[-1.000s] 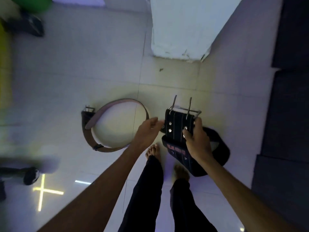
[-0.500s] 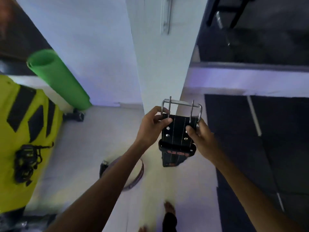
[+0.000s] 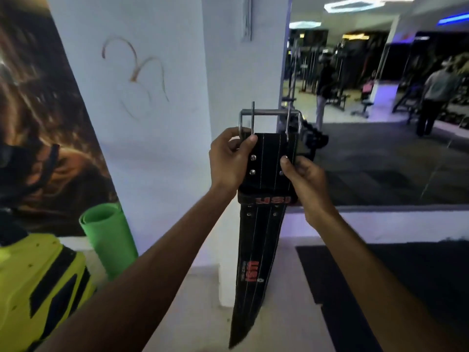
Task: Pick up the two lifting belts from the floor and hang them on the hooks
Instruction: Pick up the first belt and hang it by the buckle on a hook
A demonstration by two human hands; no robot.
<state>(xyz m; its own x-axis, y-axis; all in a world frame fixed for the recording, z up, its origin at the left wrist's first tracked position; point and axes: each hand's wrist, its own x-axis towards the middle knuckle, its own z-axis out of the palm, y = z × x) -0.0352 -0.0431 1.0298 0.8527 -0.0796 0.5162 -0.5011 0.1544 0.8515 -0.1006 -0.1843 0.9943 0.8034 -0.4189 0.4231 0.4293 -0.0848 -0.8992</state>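
Observation:
A black lifting belt with red lettering hangs straight down in front of a white pillar. Its steel double-prong buckle points up. My left hand pinches the belt's left edge just below the buckle. My right hand grips the right edge at the same height. A metal fitting is fixed high on the pillar, above the buckle; I cannot make out its hooks. The brown belt is out of view.
A rolled green mat leans on the wall at the left, next to a yellow and black object. A mirror on the right reflects gym machines and people. Black floor mats lie at the lower right.
I have stood up and my view has risen from the floor to the pillar. The black belt now hangs full length, raised higher. The brown belt has dropped out of sight.

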